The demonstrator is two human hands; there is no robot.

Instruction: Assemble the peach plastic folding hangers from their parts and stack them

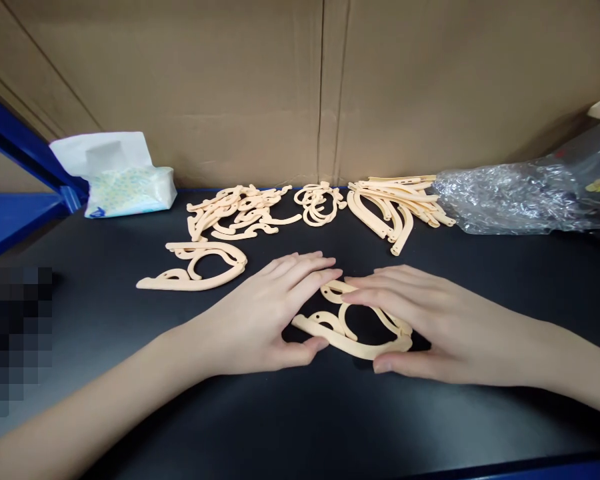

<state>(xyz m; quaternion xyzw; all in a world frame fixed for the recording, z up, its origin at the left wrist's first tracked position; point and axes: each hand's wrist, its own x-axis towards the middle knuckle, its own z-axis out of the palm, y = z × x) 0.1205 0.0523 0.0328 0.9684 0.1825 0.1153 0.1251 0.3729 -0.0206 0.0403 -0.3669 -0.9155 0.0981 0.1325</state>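
Observation:
A beige plastic folding clothes hanger (pixel 353 347) lies folded on the black table in front of me, with a small hook piece and curved inner parts showing inside it. My left hand (pixel 273 313) is at its left end, fingers stretched out together and thumb apart, the thumb tip by the lower arm. Around the right part is my right hand (pixel 420 320), its fingers over the upper arm and its thumb against the lower edge. Its palm hides part of the jointed end. Left of my hands, a similar folded hanger (pixel 195 285) rests on the table.
Along the back lie a heap of small hook pieces (pixel 230 207), a small pile of curved pieces (pixel 315 200) and a stack of long hanger arms (pixel 380 213). A tissue pack (pixel 135 193) stands back left; a clear plastic bag (pixel 510 197) lies back right. Cardboard (pixel 230 87) rises behind.

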